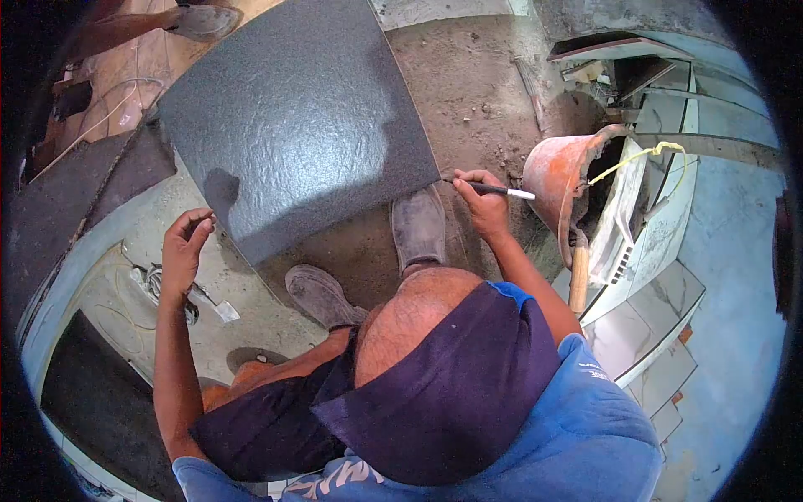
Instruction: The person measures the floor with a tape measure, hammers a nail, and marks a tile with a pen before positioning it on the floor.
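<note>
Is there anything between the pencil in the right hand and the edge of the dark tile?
Nothing visible stands between them. The right hand holds the pencil with its tip at the corner of the dark tile. The left hand is at the tile's other edge, and the shoe lies below the corner.

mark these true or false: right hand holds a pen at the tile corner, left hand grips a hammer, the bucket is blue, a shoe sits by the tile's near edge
1. The right hand holds a pen at the corner of the dark tile. True.
2. The left hand grips a hammer. False: it holds nothing and sits at the tile's left corner.
3. The bucket is blue. False: it is orange.
4. A shoe sits by the tile's near edge. True.
</note>
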Available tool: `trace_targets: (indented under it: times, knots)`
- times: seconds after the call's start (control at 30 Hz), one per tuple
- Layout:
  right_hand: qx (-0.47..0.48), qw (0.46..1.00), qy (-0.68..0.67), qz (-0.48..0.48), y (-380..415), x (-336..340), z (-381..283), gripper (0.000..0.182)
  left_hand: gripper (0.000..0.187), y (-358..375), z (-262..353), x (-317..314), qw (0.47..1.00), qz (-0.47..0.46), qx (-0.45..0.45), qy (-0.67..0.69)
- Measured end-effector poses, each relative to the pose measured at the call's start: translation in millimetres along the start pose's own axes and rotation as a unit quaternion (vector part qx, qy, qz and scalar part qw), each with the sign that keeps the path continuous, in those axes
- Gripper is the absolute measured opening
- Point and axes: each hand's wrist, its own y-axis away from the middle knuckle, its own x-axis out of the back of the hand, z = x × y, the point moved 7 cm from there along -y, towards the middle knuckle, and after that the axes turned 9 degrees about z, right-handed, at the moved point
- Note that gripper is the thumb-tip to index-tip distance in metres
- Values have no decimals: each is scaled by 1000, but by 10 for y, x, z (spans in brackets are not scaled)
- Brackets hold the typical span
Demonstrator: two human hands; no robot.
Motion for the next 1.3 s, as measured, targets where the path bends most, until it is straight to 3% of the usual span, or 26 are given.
trace_targets:
  times: [1.3]
  knots:
    - [7, 1000, -7, 0, -2, 6, 6, 20, 27, 14, 11, 35, 1000, 5, 23, 7]
